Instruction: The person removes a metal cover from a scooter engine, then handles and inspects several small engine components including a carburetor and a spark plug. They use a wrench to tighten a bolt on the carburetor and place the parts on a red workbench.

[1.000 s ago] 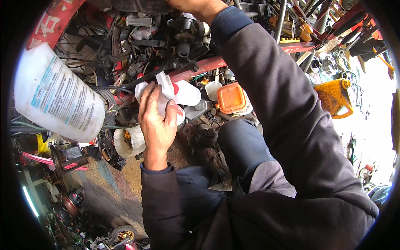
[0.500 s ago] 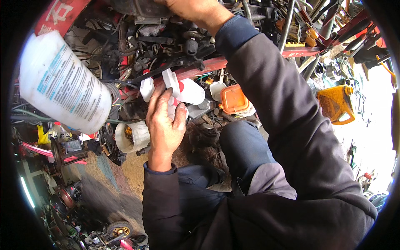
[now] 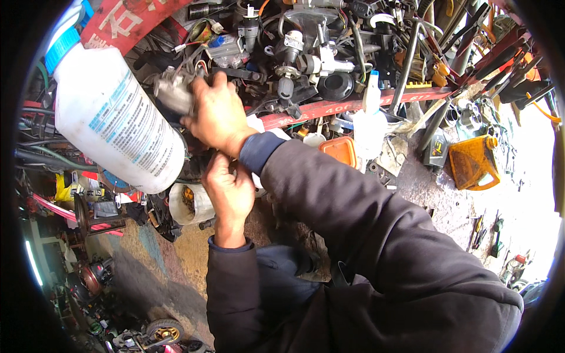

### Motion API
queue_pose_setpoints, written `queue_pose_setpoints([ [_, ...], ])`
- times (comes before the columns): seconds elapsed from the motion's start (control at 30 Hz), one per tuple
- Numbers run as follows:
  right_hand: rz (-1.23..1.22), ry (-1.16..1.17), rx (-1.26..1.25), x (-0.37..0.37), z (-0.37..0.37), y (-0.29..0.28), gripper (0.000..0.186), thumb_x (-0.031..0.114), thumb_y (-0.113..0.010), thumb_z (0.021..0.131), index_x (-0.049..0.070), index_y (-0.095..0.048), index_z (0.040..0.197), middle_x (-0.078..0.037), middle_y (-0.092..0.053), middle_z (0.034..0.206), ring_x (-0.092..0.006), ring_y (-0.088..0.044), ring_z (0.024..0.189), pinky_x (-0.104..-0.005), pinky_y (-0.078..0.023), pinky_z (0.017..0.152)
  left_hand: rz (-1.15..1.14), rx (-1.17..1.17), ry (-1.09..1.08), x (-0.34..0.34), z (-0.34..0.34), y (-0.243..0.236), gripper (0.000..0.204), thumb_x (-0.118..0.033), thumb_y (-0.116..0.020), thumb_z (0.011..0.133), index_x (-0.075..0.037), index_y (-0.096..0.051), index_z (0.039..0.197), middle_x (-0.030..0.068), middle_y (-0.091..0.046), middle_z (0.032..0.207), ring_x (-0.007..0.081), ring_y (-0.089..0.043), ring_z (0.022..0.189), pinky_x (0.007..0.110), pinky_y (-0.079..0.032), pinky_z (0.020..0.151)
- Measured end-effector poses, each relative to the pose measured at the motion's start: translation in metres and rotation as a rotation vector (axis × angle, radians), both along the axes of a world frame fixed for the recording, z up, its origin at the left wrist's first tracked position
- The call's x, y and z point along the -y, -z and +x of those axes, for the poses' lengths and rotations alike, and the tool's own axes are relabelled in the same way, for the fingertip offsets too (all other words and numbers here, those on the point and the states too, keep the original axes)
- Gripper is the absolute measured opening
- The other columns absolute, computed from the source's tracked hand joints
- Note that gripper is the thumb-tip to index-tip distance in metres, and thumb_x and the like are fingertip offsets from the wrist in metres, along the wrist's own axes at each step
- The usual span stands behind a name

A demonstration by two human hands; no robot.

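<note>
My right hand (image 3: 220,115) is closed on a grey cast metal part (image 3: 172,93), with thin wires beside it, over the left side of the cluttered rack. Its forearm crosses above my left hand (image 3: 231,191). The left hand's thumb shows, but its fingers are hidden behind the right wrist, so what they touch does not show. A white plastic piece (image 3: 255,122) peeks out beside the right cuff. To the left of both hands a large white bottle (image 3: 115,112) with a blue cap leans, close to the camera.
A red beam (image 3: 359,105) edges the heap of mechanical parts (image 3: 288,70). Beyond my right forearm are a white spray bottle (image 3: 371,120), an orange-lidded tub (image 3: 339,152) and a yellow jerrycan (image 3: 472,162). A white bucket (image 3: 191,203) stands left of my left hand.
My right hand has come from the top of the view down and left, with the grey metal part in it. The left hand has moved slightly down, off the white bottles.
</note>
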State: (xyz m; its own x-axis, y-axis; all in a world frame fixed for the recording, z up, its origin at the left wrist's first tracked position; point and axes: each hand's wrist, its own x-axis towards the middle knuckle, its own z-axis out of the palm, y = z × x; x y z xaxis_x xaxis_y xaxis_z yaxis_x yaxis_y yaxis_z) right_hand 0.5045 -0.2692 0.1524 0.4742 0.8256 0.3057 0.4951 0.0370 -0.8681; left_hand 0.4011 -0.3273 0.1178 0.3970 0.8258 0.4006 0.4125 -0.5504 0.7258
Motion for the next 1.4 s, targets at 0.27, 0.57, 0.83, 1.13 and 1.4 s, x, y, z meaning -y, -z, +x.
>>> queue_pose_setpoints([
  [0.27,0.032,-0.253,0.13,0.004,-0.001,0.002,0.052,0.025,-0.074,0.072,-0.001,-0.057,0.114,-0.03,-0.053,0.112,-0.0469,-0.057,0.103,-0.0497,-0.053,0.086,-0.236,0.151,-0.047,-0.006,-0.013,-0.004,0.012,0.002,-0.057,0.088,0.008,-0.065,0.095,0.0067,-0.07,0.082,0.0085,-0.059,0.075,0.027,-0.049,0.069],
  [0.57,-0.53,0.031,0.191,-0.037,0.058,-0.003,0.067,0.053,-0.056,0.088,0.0,-0.055,0.129,-0.026,-0.054,0.131,-0.0423,-0.05,0.124,-0.047,-0.042,0.104,-0.273,0.19,-0.063,-0.011,-0.017,-0.004,0.022,0.001,-0.057,0.088,0.007,-0.063,0.108,0.0094,-0.067,0.097,0.0136,-0.063,0.083,0.027,-0.052,0.074],
  [0.83,-0.33,-0.185,0.195,-0.042,0.02,-0.008,0.051,0.033,-0.048,0.085,-0.003,-0.057,0.119,-0.025,-0.065,0.114,-0.0404,-0.059,0.113,-0.0489,-0.038,0.101,-0.344,0.224,-0.034,-0.012,-0.013,-0.005,0.024,0.001,-0.055,0.09,0.007,-0.061,0.112,0.0093,-0.066,0.098,0.0112,-0.06,0.083,0.024,-0.05,0.073],
  [1.13,-0.24,0.085,0.248,-0.052,0.033,-0.007,0.056,0.045,-0.054,0.089,-0.001,-0.057,0.121,-0.028,-0.061,0.119,-0.0412,-0.059,0.112,-0.0468,-0.046,0.098,-0.292,0.225,-0.048,-0.012,-0.017,-0.009,0.027,0.002,-0.056,0.089,0.01,-0.058,0.114,0.0113,-0.066,0.097,0.0145,-0.062,0.085,0.027,-0.05,0.079],
  [1.4,-0.357,-0.071,-0.216,-0.092,0.02,-0.014,0.075,0.054,-0.048,0.092,-0.003,-0.043,0.138,-0.028,-0.057,0.125,-0.0391,-0.052,0.122,-0.0519,-0.037,0.103,-0.335,0.357,0.044,-0.017,-0.03,-0.005,0.028,0.004,-0.054,0.091,0.008,-0.059,0.118,0.0117,-0.065,0.108,0.0167,-0.062,0.095,0.029,-0.05,0.086],
])
